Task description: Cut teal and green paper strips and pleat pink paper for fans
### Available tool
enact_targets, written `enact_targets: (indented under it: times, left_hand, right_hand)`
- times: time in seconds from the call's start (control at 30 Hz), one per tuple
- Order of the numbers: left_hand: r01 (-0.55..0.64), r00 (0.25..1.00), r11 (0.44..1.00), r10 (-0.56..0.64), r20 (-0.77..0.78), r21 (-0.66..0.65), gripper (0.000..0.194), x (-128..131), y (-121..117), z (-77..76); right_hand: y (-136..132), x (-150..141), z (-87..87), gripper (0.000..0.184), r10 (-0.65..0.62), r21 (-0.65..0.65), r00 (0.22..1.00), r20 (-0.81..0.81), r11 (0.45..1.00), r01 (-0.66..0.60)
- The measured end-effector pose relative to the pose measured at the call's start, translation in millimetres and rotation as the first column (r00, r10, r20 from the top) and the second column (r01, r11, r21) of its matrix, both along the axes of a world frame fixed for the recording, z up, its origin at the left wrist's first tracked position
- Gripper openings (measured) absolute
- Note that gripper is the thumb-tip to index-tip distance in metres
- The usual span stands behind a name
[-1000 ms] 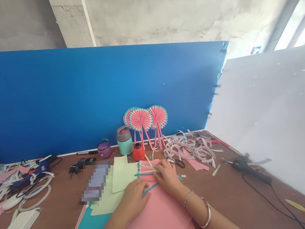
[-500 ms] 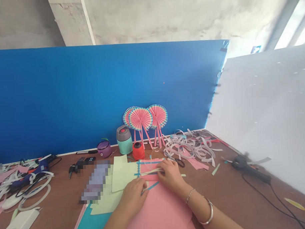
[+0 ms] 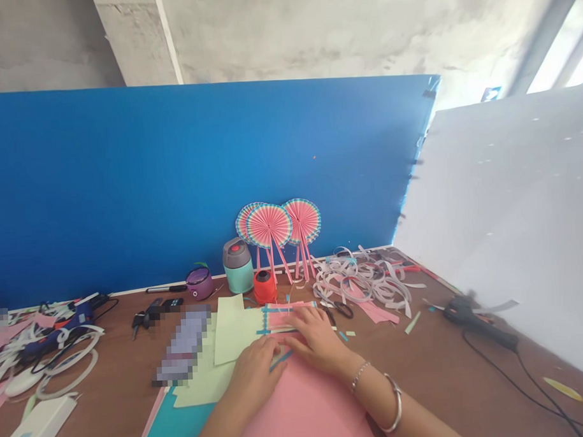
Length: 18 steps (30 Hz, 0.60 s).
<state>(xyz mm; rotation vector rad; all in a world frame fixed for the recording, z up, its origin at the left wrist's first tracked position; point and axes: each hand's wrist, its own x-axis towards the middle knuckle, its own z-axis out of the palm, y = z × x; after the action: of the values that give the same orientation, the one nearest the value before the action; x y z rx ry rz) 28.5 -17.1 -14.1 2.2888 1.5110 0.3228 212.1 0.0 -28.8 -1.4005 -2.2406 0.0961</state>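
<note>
My left hand rests on the papers, fingers together and bent forward, thumb apart. Beside it my right hand lies fairly flat with spread fingers, pressing on a small pink piece of paper edged with blue strips. Part of that piece and a pale strip on it are hidden under the right fingers. Beneath both hands spreads a large pink sheet. A narrow blue strip shows between the hands. Pale green sheets lie just left of the small piece.
Round pink fans stand by the blue partition, behind a red container and a teal jar. Curled paper strips and scissors are at right, with a corded glue gun beyond. A blurred object lies left.
My right hand has moved left and its fingers have spread out over the small pink piece, covering most of the pale strip. The left hand has hardly moved.
</note>
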Motion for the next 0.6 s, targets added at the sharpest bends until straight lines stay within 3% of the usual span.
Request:
enact_targets:
  times: [0.17, 0.33, 0.43, 0.6]
  left_hand:
    - [0.007, 1.0, 1.0, -0.007, 0.008, 0.0, 0.01, 0, 0, -3.1]
    - [0.03, 1.0, 0.999, -0.03, 0.009, 0.013, 0.016, 0, -1, 0.6]
    - [0.037, 0.999, 0.999, -0.037, -0.02, 0.006, 0.02, 0, -2, 5.7]
    - [0.045, 0.999, 0.999, -0.044, -0.022, 0.022, 0.022, -3, 0, 5.5]
  right_hand:
    - [-1, -3, 2.1, 0.031, 0.066, -0.038, 0.997, -0.031, 0.997, -0.068]
    - [2, 2, 3.3, 0.033, 0.105, 0.054, 0.994, -0.04, 0.993, -0.102]
    - [7, 7, 0.8, 0.024, 0.051, 0.091, 0.996, -0.073, 0.995, -0.045]
    - [13, 15, -4.7, 0.021, -0.066, 0.047, 0.987, -0.148, 0.996, 0.074]
